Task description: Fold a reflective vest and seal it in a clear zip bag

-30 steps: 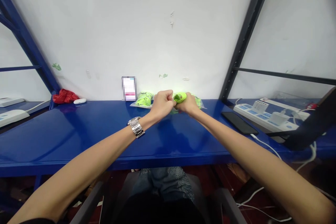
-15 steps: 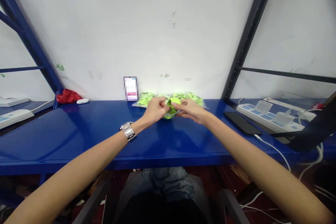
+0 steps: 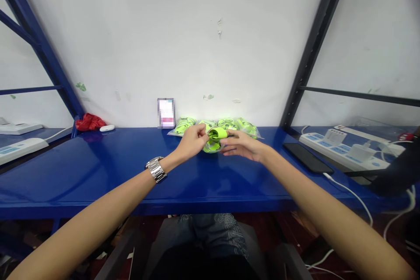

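A rolled neon-yellow fabric strap [image 3: 219, 133] sits over the mouth of a clear plastic bag [image 3: 212, 146] that holds more neon-yellow and dark strap pieces. My right hand [image 3: 244, 145] has the roll's right side between its thumb and fingers; the lower fingers lie beside the bag. On the left, my left hand [image 3: 193, 141] is closed in a pinch at the bag's upper edge; the fingertips partly hide what they grip. Behind my hands, several similar filled bags [image 3: 246, 127] rest in a row by the wall.
A phone with a lit screen [image 3: 166, 113] leans on the wall. Far left on the blue table [image 3: 108, 170] are a red cloth [image 3: 89, 121] and a small white case [image 3: 107, 128]. To the right lie a black phone [image 3: 307, 158] with a white cable and a power strip [image 3: 344, 151].
The strap roll now shows more fully above the bag, and my right fingers have stretched out along its side. My left hand keeps its pinch. The whole view has shifted slightly.
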A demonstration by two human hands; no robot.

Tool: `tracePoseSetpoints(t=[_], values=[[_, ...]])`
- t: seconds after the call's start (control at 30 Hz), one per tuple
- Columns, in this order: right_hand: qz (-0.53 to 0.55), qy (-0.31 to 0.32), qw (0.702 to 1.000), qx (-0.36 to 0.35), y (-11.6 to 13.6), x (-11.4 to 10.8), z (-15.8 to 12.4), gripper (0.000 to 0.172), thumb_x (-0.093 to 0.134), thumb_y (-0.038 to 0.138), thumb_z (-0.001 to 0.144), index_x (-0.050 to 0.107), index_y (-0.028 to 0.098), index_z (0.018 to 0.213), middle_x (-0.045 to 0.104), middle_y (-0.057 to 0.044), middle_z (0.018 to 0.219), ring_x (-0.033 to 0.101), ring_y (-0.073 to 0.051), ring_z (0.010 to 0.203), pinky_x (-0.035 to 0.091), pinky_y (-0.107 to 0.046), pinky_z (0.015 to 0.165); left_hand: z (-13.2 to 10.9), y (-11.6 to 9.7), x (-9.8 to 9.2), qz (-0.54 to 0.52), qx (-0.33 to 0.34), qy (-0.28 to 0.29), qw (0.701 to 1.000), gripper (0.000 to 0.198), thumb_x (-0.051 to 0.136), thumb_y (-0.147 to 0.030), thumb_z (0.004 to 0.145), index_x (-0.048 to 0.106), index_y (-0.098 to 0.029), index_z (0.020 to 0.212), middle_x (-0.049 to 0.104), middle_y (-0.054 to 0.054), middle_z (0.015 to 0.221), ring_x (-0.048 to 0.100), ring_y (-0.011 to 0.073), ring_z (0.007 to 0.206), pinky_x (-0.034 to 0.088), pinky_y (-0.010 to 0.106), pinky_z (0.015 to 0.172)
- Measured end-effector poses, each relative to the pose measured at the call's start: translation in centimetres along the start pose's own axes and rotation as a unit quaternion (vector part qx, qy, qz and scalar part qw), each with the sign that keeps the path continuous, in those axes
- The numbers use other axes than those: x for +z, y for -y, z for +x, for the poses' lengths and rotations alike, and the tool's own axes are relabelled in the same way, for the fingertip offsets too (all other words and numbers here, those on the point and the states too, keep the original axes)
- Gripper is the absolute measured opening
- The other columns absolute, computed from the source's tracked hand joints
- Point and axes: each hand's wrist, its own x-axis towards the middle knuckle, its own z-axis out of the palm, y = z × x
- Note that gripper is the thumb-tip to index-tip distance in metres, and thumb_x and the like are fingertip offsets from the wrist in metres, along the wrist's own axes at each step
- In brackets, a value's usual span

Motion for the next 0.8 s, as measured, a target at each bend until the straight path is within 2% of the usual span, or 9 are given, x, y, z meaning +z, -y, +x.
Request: tracePoseSetpoints(t=[0.07, 0.13, 0.27, 0.37, 0.43, 0.5, 0.6, 0.7, 0.8], values=[[0.047, 0.011, 0.998, 0.038, 0.4, -0.4, -0.5, 0.039, 0.073, 0.051, 0.075, 0.057, 0.019, 0.093, 0.065, -0.005, 0.087, 0.069, -0.020, 0.079, 0.058, -0.037, 0.078, -0.3, 0.4, -0.3, -0.007, 0.010, 0.010, 1.000, 0.024, 0.051, -0.014, 0.068, 0.030, -0.020, 0.058, 0.031, -0.007, 0.052, 0.034, 0.0086, 0.050, 0.023, 0.022, 0.050], [0.028, -0.016, 0.998, 0.056, 0.4, -0.1, -0.4, 0.040, 0.068, 0.056, 0.080, 0.056, 0.019, 0.090, 0.064, -0.005, 0.083, 0.067, -0.018, 0.072, 0.059, -0.036, 0.073, -0.6, 0.6, -0.3, -0.005, 0.023, 0.023, 0.999, 0.024, 0.051, -0.013, 0.068, 0.030, -0.020, 0.059, 0.031, -0.007, 0.053, 0.034, 0.0090, 0.052, 0.023, 0.023, 0.051], [-0.070, -0.105, 0.992, 0.021, -0.5, 1.6, 0.8, 0.039, 0.076, 0.043, 0.077, 0.047, 0.022, 0.093, 0.058, 0.003, 0.067, 0.053, -0.010, 0.053, 0.049, -0.023, 0.053, -1.3, 0.4, 0.2, 0.016, 0.032, 0.013, 0.999, 0.021, 0.049, -0.013, 0.070, 0.031, -0.020, 0.060, 0.032, -0.006, 0.055, 0.034, 0.0099, 0.054, 0.024, 0.023, 0.053], [-0.145, -0.143, 0.979, -0.005, -1.1, 2.7, 1.7, 0.038, 0.075, 0.040, 0.076, 0.049, 0.021, 0.096, 0.057, 0.003, 0.065, 0.052, -0.012, 0.053, 0.043, -0.023, 0.050, -1.6, 0.0, 0.5, 0.045, 0.038, 0.018, 0.998, 0.021, 0.048, -0.013, 0.070, 0.031, -0.020, 0.060, 0.032, -0.006, 0.056, 0.034, 0.0100, 0.055, 0.024, 0.024, 0.053], [-0.258, -0.187, 0.948, -0.022, -1.3, 3.1, 2.2, 0.031, 0.075, 0.037, 0.072, 0.054, 0.019, 0.088, 0.060, 0.000, 0.068, 0.058, -0.016, 0.062, 0.045, -0.025, 0.055, -1.7, -0.3, 0.6, 0.068, 0.055, 0.034, 0.996, 0.021, 0.047, -0.012, 0.072, 0.030, -0.020, 0.060, 0.031, -0.006, 0.056, 0.031, 0.0098, 0.055, 0.023, 0.025, 0.053], [-0.373, -0.241, 0.895, -0.039, -1.4, 3.5, 2.5, 0.024, 0.073, 0.034, 0.071, 0.058, 0.018, 0.082, 0.064, -0.004, 0.076, 0.063, -0.021, 0.076, 0.047, -0.028, 0.063, -1.9, -0.6, 0.7, 0.088, 0.075, 0.046, 0.992, 0.021, 0.045, -0.011, 0.072, 0.030, -0.020, 0.060, 0.030, -0.006, 0.056, 0.030, 0.0096, 0.054, 0.022, 0.025, 0.053], [-0.459, -0.286, 0.840, -0.041, -1.6, 4.2, 2.8, 0.021, 0.067, 0.035, 0.073, 0.062, 0.019, 0.085, 0.069, -0.009, 0.088, 0.065, -0.028, 0.090, 0.047, -0.031, 0.071, -2.0, -1.3, 0.9, 0.096, 0.088, 0.037, 0.991, 0.021, 0.043, -0.010, 0.073, 0.029, -0.020, 0.060, 0.029, -0.006, 0.056, 0.030, 0.0095, 0.054, 0.022, 0.025, 0.053], [-0.476, -0.318, 0.820, -0.005, -1.5, 4.5, 3.2, 0.024, 0.065, 0.036, 0.074, 0.065, 0.017, 0.089, 0.069, -0.015, 0.094, 0.066, -0.031, 0.092, 0.048, -0.033, 0.071, -2.1, -2.2, 1.0, 0.089, 0.102, 0.018, 0.991, 0.023, 0.043, -0.010, 0.073, 0.027, -0.020, 0.061, 0.028, -0.006, 0.056, 0.029, 0.0094, 0.054, 0.022, 0.025, 0.053], [-0.460, -0.340, 0.820, 0.025, -1.2, 4.2, 3.8, 0.025, 0.062, 0.033, 0.075, 0.066, 0.016, 0.093, 0.068, -0.019, 0.099, 0.066, -0.033, 0.094, 0.050, -0.035, 0.071, -2.3, -2.7, 1.2, 0.089, 0.117, 0.020, 0.989, 0.023, 0.043, -0.009, 0.072, 0.027, -0.020, 0.061, 0.027, -0.006, 0.057, 0.028, 0.0095, 0.055, 0.022, 0.025, 0.054]])
